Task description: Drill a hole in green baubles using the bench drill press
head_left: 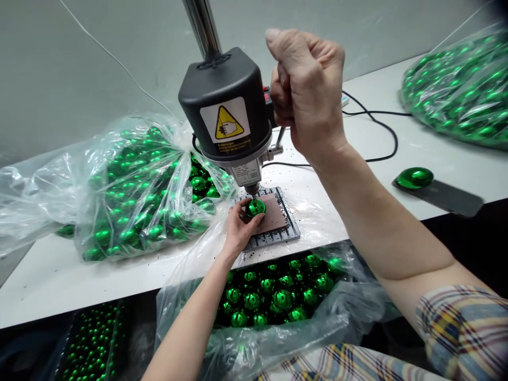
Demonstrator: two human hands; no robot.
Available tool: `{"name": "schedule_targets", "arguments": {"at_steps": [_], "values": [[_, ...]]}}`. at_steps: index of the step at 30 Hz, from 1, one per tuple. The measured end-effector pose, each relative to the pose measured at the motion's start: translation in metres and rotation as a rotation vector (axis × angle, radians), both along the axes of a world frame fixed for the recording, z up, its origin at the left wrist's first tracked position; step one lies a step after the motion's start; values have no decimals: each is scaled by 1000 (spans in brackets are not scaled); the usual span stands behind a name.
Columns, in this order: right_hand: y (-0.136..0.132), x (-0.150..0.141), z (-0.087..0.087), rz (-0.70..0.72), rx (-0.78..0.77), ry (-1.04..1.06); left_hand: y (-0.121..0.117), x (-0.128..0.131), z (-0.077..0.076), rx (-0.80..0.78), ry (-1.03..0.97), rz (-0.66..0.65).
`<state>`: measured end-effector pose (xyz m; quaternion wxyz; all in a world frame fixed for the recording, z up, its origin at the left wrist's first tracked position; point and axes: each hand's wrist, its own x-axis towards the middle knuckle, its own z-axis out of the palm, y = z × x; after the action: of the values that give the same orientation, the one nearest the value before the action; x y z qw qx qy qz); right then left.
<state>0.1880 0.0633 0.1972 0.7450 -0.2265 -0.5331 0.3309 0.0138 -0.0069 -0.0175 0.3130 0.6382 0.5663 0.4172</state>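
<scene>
My left hand grips a shiny green ball between thumb and fingers. The ball rests on a pinkish board, which lies on the slotted metal base of a bench drill press. Right above the ball is the drill's chuck; whether the bit enters the ball I cannot tell. Raised beside the black drill head, my right hand is closed in a fist around the feed lever. Its grip end is hidden inside my fingers.
A clear bag of green balls stands left of the drill, another at the back right. Below the table edge hangs an open bag of balls. A green piece lies by a dark flat object. A black cable curls behind.
</scene>
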Motion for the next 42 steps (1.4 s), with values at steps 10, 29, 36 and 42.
{"name": "schedule_targets", "arguments": {"at_steps": [10,29,36,42], "values": [[-18,-2,-1,3,-12,56,-3,11,2,90,59,-23],[-53,2,-78,-256,310,-18,-2,9,-8,71,-52,-48],[-55,6,-98,-279,514,-105,-1,8,-12,77,-52,-46],[-55,7,-106,-269,658,-141,-2,8,-12,89,-55,-53]]}}
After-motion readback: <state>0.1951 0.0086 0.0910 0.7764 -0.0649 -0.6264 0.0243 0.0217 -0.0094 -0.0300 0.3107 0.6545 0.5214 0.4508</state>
